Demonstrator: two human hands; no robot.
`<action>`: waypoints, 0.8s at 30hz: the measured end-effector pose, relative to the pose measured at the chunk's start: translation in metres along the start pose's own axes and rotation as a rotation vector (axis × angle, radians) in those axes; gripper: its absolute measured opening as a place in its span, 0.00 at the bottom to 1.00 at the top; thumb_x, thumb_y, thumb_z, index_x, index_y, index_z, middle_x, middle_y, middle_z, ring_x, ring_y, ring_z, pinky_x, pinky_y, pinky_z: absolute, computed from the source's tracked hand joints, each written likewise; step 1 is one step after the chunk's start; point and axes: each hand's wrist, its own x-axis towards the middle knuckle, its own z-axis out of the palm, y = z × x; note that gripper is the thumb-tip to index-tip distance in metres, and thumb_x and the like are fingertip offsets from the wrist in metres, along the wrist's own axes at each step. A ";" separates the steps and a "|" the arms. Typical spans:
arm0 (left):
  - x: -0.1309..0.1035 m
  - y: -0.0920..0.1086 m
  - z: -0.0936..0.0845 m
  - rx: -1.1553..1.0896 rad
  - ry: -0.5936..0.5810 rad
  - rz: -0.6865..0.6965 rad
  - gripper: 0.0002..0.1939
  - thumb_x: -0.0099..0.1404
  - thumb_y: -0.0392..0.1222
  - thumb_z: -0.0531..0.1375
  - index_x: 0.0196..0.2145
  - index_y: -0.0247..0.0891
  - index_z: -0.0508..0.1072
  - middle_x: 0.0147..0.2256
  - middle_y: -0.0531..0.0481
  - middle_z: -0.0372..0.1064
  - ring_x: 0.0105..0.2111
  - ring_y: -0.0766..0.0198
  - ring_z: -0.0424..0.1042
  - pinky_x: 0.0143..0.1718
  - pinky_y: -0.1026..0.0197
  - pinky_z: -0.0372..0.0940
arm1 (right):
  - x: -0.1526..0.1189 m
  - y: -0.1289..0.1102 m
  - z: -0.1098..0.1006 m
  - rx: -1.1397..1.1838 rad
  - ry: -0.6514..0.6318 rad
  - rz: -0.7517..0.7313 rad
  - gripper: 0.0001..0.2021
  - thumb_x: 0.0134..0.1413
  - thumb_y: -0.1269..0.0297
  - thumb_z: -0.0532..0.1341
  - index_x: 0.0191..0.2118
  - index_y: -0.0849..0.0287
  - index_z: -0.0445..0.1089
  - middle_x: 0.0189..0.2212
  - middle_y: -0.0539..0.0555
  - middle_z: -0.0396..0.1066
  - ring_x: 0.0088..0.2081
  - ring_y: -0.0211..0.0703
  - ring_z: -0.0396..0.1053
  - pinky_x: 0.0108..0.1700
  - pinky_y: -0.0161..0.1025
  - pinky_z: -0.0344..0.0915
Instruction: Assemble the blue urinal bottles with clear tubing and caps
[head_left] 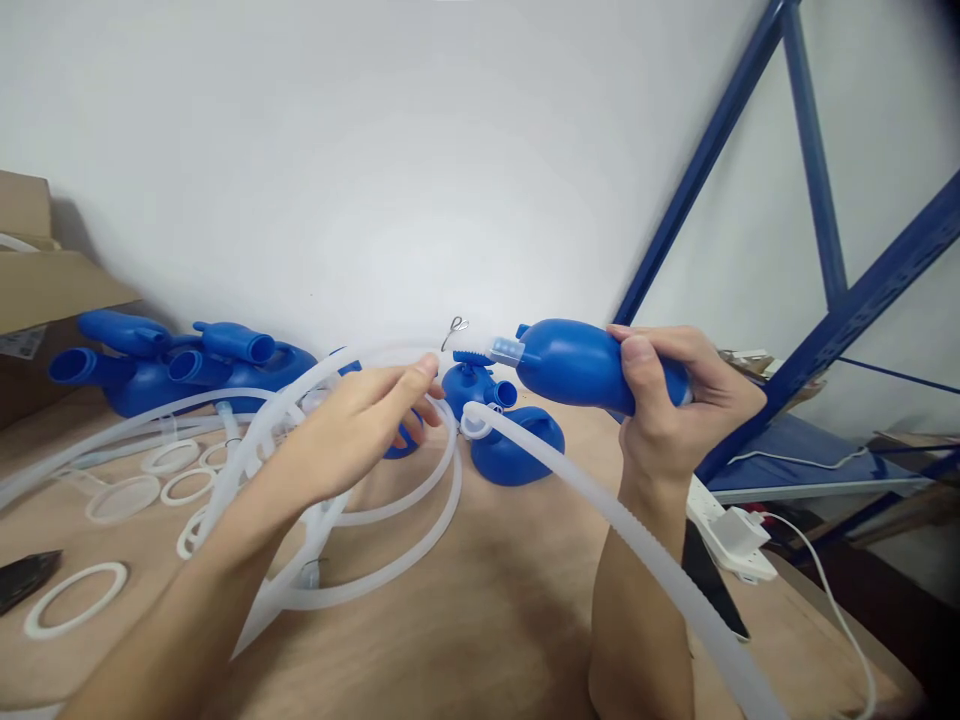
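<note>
My right hand is closed around a blue bulb-shaped plastic piece, held above the table. A ribbed clear connector sticks out of its left end. My left hand has loosely bent fingers with nothing visible in them, apart from the blue piece. Below and behind that hand lie loops of translucent white tubing. Another length of pale hose runs from the middle of the table toward the lower right, passing in front of my right forearm. Between the hands, farther back, stands a blue plastic container with a spout.
Several blue bottles lie at the back left, beside a cardboard box. White rings are scattered at left. A phone and a power strip sit at right, near a blue metal rack.
</note>
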 end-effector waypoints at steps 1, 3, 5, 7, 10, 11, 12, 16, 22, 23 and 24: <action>0.004 -0.002 0.000 -0.157 -0.062 -0.085 0.36 0.71 0.71 0.48 0.42 0.34 0.78 0.35 0.40 0.80 0.31 0.54 0.79 0.30 0.57 0.72 | 0.000 -0.001 0.000 0.005 0.011 -0.038 0.03 0.59 0.65 0.70 0.34 0.49 0.82 0.31 0.49 0.81 0.33 0.50 0.78 0.38 0.50 0.75; 0.011 -0.006 -0.002 -0.419 -0.140 -0.178 0.42 0.68 0.76 0.47 0.45 0.32 0.77 0.39 0.35 0.80 0.32 0.52 0.80 0.29 0.57 0.73 | 0.000 -0.004 0.001 0.039 0.007 -0.119 0.03 0.58 0.67 0.70 0.35 0.50 0.82 0.31 0.50 0.81 0.33 0.50 0.79 0.36 0.49 0.75; 0.016 -0.008 -0.003 -0.593 -0.208 -0.193 0.41 0.67 0.76 0.50 0.45 0.30 0.77 0.41 0.32 0.79 0.33 0.52 0.80 0.27 0.58 0.73 | -0.001 -0.005 0.001 0.063 -0.020 -0.188 0.04 0.57 0.68 0.71 0.37 0.51 0.83 0.32 0.51 0.81 0.33 0.50 0.79 0.35 0.48 0.75; 0.018 -0.007 -0.002 -0.711 -0.261 -0.148 0.35 0.67 0.70 0.58 0.48 0.32 0.76 0.42 0.34 0.79 0.33 0.54 0.80 0.25 0.61 0.73 | -0.002 -0.005 0.000 0.061 -0.048 -0.206 0.05 0.58 0.67 0.71 0.39 0.51 0.82 0.33 0.52 0.80 0.34 0.51 0.80 0.35 0.49 0.75; 0.016 -0.010 0.005 -0.848 -0.258 0.003 0.29 0.67 0.58 0.67 0.59 0.43 0.71 0.41 0.43 0.79 0.35 0.57 0.80 0.23 0.67 0.72 | -0.002 -0.004 0.001 0.056 -0.058 -0.164 0.04 0.60 0.66 0.69 0.39 0.50 0.82 0.33 0.52 0.80 0.36 0.52 0.80 0.37 0.51 0.76; 0.016 -0.013 0.008 -0.883 -0.247 0.064 0.29 0.67 0.56 0.67 0.62 0.47 0.69 0.40 0.46 0.79 0.35 0.58 0.80 0.23 0.68 0.71 | -0.003 -0.003 0.002 0.065 -0.057 -0.148 0.03 0.60 0.65 0.69 0.39 0.50 0.82 0.33 0.52 0.80 0.36 0.51 0.80 0.37 0.51 0.76; 0.016 -0.017 0.011 -0.913 -0.240 0.126 0.29 0.67 0.55 0.68 0.63 0.51 0.68 0.39 0.49 0.79 0.36 0.59 0.80 0.22 0.69 0.71 | -0.003 -0.003 0.002 0.081 -0.059 -0.135 0.03 0.60 0.65 0.69 0.39 0.50 0.82 0.33 0.52 0.80 0.36 0.51 0.80 0.37 0.51 0.76; 0.024 -0.034 0.020 -0.971 -0.244 0.339 0.21 0.65 0.51 0.71 0.54 0.53 0.76 0.40 0.51 0.78 0.33 0.62 0.80 0.20 0.70 0.70 | -0.002 0.001 0.004 0.157 -0.103 -0.107 0.03 0.61 0.64 0.69 0.38 0.51 0.82 0.33 0.51 0.80 0.35 0.49 0.80 0.36 0.48 0.75; 0.033 -0.041 0.018 -0.766 -0.005 0.437 0.14 0.62 0.50 0.73 0.35 0.37 0.79 0.27 0.50 0.77 0.27 0.62 0.78 0.20 0.69 0.70 | -0.003 0.001 0.004 0.134 -0.123 -0.074 0.03 0.61 0.65 0.69 0.38 0.50 0.82 0.33 0.51 0.81 0.35 0.48 0.80 0.38 0.49 0.76; 0.033 -0.040 0.018 -0.722 0.014 0.434 0.16 0.62 0.52 0.72 0.33 0.35 0.78 0.26 0.48 0.77 0.27 0.62 0.79 0.20 0.69 0.70 | -0.003 0.001 0.005 0.120 -0.116 -0.071 0.03 0.61 0.65 0.69 0.38 0.50 0.82 0.33 0.50 0.81 0.35 0.48 0.79 0.39 0.49 0.76; 0.033 -0.040 0.019 -0.688 0.011 0.428 0.18 0.61 0.53 0.72 0.32 0.33 0.78 0.27 0.46 0.77 0.27 0.61 0.79 0.20 0.69 0.70 | -0.003 0.000 0.005 0.109 -0.109 -0.069 0.03 0.61 0.65 0.69 0.38 0.49 0.82 0.33 0.50 0.81 0.36 0.48 0.79 0.39 0.49 0.76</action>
